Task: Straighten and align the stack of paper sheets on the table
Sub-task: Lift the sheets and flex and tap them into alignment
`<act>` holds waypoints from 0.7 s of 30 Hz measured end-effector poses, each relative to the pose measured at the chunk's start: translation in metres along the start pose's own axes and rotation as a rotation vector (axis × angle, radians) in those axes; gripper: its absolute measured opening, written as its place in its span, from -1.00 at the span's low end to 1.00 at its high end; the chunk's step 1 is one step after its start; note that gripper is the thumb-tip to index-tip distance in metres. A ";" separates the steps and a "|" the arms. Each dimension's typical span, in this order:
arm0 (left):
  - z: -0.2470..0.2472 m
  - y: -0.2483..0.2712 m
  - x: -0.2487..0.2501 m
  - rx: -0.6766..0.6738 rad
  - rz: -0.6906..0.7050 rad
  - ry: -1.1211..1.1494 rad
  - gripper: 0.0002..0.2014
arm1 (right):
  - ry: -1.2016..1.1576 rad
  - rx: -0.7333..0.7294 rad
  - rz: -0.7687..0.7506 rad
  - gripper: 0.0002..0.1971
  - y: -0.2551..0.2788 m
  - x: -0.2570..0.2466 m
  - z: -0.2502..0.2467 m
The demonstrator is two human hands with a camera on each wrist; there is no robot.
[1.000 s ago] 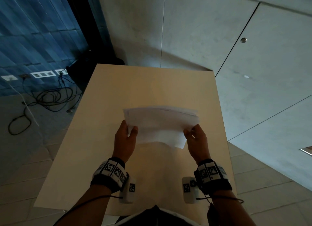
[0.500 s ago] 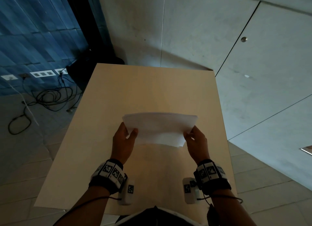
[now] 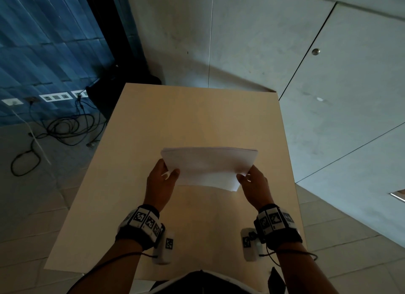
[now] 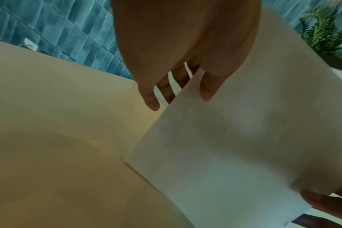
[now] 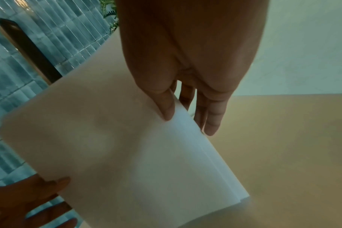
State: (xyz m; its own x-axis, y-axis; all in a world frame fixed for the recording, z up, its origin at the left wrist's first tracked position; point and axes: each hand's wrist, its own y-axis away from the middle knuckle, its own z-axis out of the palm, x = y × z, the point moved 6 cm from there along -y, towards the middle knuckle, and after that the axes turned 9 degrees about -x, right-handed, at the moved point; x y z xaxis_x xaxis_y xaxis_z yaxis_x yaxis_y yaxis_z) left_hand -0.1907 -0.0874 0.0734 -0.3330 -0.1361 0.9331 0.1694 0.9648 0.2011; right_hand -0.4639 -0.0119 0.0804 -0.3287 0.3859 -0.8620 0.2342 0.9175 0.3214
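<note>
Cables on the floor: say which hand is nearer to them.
Left. The left hand grips the paper stack's edge on the cables' side; the right hand grips the opposite edge, farther away.

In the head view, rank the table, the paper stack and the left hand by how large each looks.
1. table: largest, filling the middle of the picture.
2. paper stack: clearly smaller, held above the table.
3. left hand: smallest, pinching the stack's left edge; it sits nearer the camera, yet looks smaller.

Dim, cool light throughout; the counter (image 3: 197, 118) glows warm toward twelve o'clock. Both wrist views are soft and blurred, with straight lines bowing at every edge of the head view.
</note>
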 end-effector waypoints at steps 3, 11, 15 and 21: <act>0.004 0.001 -0.003 -0.022 -0.023 0.004 -0.55 | -0.016 -0.054 -0.004 -0.50 0.000 0.000 0.005; 0.012 0.002 0.011 0.017 0.007 0.034 -0.54 | -0.095 -0.057 -0.018 -0.50 -0.005 0.003 0.017; 0.012 -0.001 0.013 0.002 0.016 0.059 -0.47 | -0.136 -0.050 -0.024 -0.51 -0.005 0.001 0.016; 0.017 0.003 0.023 0.011 0.061 0.144 -0.42 | -0.207 -0.051 -0.040 -0.48 0.003 -0.006 0.021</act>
State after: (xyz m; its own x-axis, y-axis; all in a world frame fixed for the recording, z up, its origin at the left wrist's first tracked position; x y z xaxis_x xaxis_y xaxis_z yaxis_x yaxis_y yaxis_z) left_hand -0.2140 -0.0836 0.0906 -0.1857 -0.1070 0.9768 0.1753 0.9745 0.1400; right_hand -0.4420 -0.0136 0.0786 -0.1409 0.3261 -0.9348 0.1760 0.9374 0.3005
